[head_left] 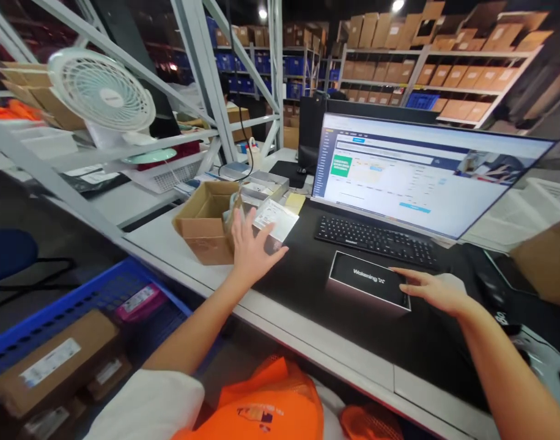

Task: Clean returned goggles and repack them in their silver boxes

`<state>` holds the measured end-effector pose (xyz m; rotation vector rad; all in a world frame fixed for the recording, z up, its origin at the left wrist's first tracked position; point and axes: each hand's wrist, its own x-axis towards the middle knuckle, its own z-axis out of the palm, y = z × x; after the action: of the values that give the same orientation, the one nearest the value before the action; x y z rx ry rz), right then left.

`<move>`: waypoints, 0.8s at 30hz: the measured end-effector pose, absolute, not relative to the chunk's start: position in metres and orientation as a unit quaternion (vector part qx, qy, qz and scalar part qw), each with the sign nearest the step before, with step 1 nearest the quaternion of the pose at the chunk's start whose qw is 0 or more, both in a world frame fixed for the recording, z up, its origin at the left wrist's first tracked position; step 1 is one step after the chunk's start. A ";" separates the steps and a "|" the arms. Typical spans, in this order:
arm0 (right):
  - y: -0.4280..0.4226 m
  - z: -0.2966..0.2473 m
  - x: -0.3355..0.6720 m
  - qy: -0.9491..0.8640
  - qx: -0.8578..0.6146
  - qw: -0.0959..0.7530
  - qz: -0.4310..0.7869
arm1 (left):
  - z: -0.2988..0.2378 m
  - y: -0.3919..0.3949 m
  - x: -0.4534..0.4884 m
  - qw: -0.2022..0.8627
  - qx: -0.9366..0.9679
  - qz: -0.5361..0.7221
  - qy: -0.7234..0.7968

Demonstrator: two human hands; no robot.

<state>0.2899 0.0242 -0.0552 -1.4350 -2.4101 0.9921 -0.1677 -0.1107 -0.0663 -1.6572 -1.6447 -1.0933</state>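
One black box (pixel 360 280) lies right of centre in the frame, on one dark mat (pixel 307 293); the right hand (pixel 429 288) has fingers on its right end, though whether it grips cannot be told. The left hand (pixel 255 247), at centre, is open, fingers spread, by one labelled packet (pixel 280 219); contact is unclear. Left of it stands one open carton (pixel 200 241). One keyboard (pixel 376 239) and one monitor (pixel 390 183) sit higher, right of centre. At lower left, one blue crate (pixel 101 285) holds one pink pack (pixel 140 304) and at least three brown boxes (pixel 57 360).

The black mat (pixel 302 284) leaves room before the black box (pixel 360 278); keyboard (pixel 376 239) and monitor (pixel 399 177) block behind it.
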 end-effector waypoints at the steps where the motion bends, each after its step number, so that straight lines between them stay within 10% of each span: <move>1: 0.019 -0.055 0.283 -0.815 -0.487 0.085 0.302 | -0.065 -0.110 -0.163 0.271 -0.644 -0.415 -0.583; 9: -0.028 -0.058 0.210 -0.900 -0.429 0.050 0.055 | -0.045 -0.042 -0.145 -0.121 -0.397 -0.771 -0.484; 14: -0.038 -0.071 0.230 -0.887 -0.422 0.188 0.011 | -0.061 -0.008 -0.126 -0.450 -0.098 -0.778 -0.427; 24: -0.089 -0.077 0.211 -0.775 -0.430 0.440 -0.145 | -0.100 -0.022 -0.090 -0.564 -0.076 -0.713 -0.409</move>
<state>0.2107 -0.0894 -0.0769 -1.0690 -1.9247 -0.3609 -0.0895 -0.0224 -0.0997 -0.4021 -2.1505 -3.7490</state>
